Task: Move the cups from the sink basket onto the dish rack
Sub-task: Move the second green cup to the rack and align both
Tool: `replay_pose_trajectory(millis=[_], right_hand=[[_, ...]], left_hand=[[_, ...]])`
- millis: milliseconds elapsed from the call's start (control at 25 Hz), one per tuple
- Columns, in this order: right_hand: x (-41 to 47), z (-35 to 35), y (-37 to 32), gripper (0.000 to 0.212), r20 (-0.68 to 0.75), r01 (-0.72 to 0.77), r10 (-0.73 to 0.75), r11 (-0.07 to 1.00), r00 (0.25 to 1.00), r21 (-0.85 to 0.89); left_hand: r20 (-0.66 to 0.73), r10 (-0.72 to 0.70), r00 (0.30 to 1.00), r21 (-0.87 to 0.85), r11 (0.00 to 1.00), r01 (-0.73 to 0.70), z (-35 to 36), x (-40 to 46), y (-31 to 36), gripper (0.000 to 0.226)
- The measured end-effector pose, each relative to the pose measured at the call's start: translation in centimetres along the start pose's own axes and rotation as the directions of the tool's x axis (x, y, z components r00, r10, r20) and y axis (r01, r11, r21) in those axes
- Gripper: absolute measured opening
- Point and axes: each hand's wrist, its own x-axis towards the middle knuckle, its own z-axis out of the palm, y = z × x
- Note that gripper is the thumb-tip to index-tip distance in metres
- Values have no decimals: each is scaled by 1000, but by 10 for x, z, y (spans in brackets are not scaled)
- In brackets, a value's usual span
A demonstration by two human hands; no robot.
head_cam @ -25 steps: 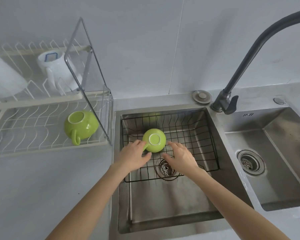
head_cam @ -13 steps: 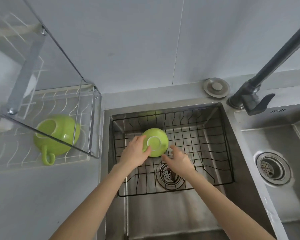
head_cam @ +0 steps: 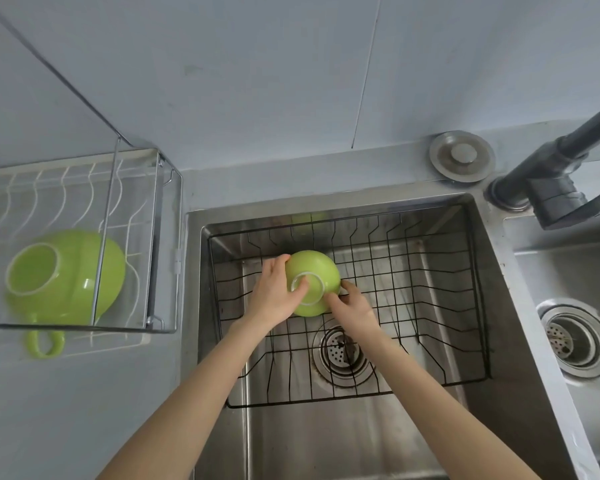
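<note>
Grey wall and grey desk (head_cam: 66, 410) frame a steel double sink, with a black wire sink basket (head_cam: 430, 306) sitting in the left basin and a white dish rack (head_cam: 49, 188) at the desk's far-left edge. One green cup (head_cam: 66, 278) already lies upside down on the rack, handle toward the near edge. A second green cup (head_cam: 312, 282) sits upside down near the far-left corner of the sink basket, foot ring up

The left hand (head_cam: 274, 296) wraps the cup's left side — thumb laid across the foot ring, fingers (head_cam: 278, 263) curled round the far wall. The right hand (head_cam: 354, 306) meets it from the right, fingertips pinching at the lower right rim where a bit of handle seems to show; the exact contact there is hard to tell

Handling, as a judgement: this looks like glazed ceramic — stiff, moderately heavy for its size, brittle if knocked on steel or wire, and probably wet, so slick. The rounded glossy wall gives little purchase. Better holds are the foot ring, the rim, or the handle, which would lock the grip. Two hands cupping opposite sides should serve for the lift. Clearing the basket's raised wire edge and the rack's chrome frame (head_cam: 104, 237) without a clink is the delicate part

A black faucet (head_cam: 551, 174) and a drain stopper (head_cam: 461, 157) sit along the desk's far edge
</note>
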Motion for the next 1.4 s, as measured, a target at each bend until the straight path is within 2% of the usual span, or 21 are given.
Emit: replay_pose_trajectory(millis=[80, 360, 680, 840, 1040, 1200, 1320, 1400], right_hand=[[1, 3, 0, 43, -19, -14, 15, 998, 1000, 62], [-18, 2, -4, 42, -22, 24, -24, 1000, 999, -19], [-72, -20, -4, 68, 2, 121, -121, 989, 993, -89], [-112, -27, -1, 63, 1, 184, -186, 972, 983, -146], [-158, -25, 2, 64, -19, 234, -236, 969, 971, -84], [-188, -20, -2, 62, -49, 285, -291, 952, 955, -115], [-210, -10, -6, 61, -50, 348, -361, 921, 931, -177], [-222, 0, -7, 69, -39, 375, -395, 895, 918, -243]], left_hand=[[-16, -5, 1000, -24, 1000, 5, 0, 0, -3, 56], [-80, 48, 996, -107, 993, -56, -2, -18, -5, 54], [-35, 58, 998, -248, 967, -65, -18, -70, -2, 55], [14, 124, 992, -309, 944, -114, -30, -112, -6, 59], [60, 207, 976, -285, 941, -182, -46, -157, -14, 73], [87, 280, 956, -206, 944, -258, -54, -188, -20, 81], [45, 327, 944, -163, 935, -316, -56, -210, -25, 85], [-9, 318, 948, -187, 931, -314, -56, -223, -29, 87]])
